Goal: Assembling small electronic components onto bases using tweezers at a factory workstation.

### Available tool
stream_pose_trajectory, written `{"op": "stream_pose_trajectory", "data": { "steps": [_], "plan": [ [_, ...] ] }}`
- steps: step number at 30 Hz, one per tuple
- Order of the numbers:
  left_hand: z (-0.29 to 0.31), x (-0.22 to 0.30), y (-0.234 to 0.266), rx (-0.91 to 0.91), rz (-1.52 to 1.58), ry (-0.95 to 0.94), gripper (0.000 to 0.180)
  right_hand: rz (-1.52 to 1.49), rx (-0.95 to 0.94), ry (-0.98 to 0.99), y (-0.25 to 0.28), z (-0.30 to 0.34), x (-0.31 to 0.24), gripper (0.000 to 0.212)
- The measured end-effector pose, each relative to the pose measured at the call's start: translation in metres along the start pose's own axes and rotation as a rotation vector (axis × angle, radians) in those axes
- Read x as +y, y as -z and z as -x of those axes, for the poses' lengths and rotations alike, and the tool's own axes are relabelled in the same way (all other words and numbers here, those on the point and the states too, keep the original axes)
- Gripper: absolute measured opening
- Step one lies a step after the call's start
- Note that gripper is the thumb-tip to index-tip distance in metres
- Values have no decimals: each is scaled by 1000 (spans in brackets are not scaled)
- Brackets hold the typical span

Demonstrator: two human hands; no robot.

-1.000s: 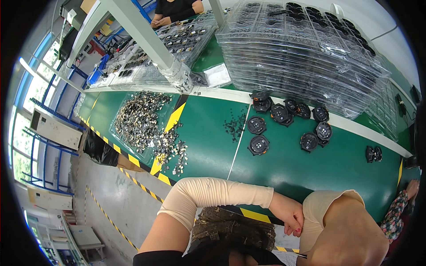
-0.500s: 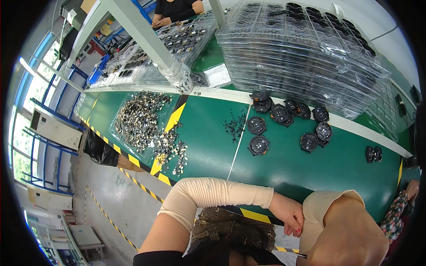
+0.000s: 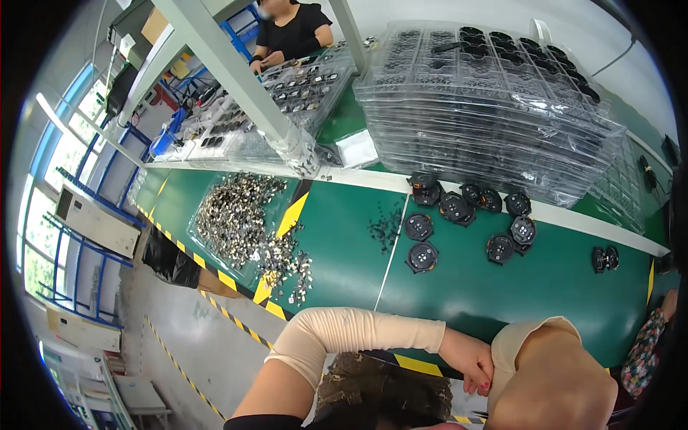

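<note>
left hand [image 3: 469, 358], green table [image 3: 502, 294], black parts [image 3: 466, 215]

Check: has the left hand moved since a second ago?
No. The left hand sits at the same spot by the right sleeve, just below the yellow-black table edge stripe.

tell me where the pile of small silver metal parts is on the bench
In the head view, the pile of small silver metal parts lies on the left of the green bench, across a yellow-black stripe, well left of the round black parts.
</note>
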State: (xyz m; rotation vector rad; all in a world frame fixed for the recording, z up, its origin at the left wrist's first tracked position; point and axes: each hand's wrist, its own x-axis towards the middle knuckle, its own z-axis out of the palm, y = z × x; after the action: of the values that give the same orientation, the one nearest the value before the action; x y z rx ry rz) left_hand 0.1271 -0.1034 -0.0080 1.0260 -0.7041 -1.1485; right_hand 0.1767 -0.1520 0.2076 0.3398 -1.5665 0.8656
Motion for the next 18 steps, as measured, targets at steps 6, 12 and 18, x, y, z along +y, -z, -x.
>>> {"op": "stream_pose_trajectory", "data": {
  "steps": [6,12,18],
  "plan": [
    [-1,-11,-1,36,3,-56,25,11,8,-3,1,-2,-1,39],
    [2,4,2,-9,27,38,26,18,-32,-19,2,1,-6,42],
    [3,1,2,-9,54,5,26,7,-2,-20,3,3,-2,45]
  ]
}}
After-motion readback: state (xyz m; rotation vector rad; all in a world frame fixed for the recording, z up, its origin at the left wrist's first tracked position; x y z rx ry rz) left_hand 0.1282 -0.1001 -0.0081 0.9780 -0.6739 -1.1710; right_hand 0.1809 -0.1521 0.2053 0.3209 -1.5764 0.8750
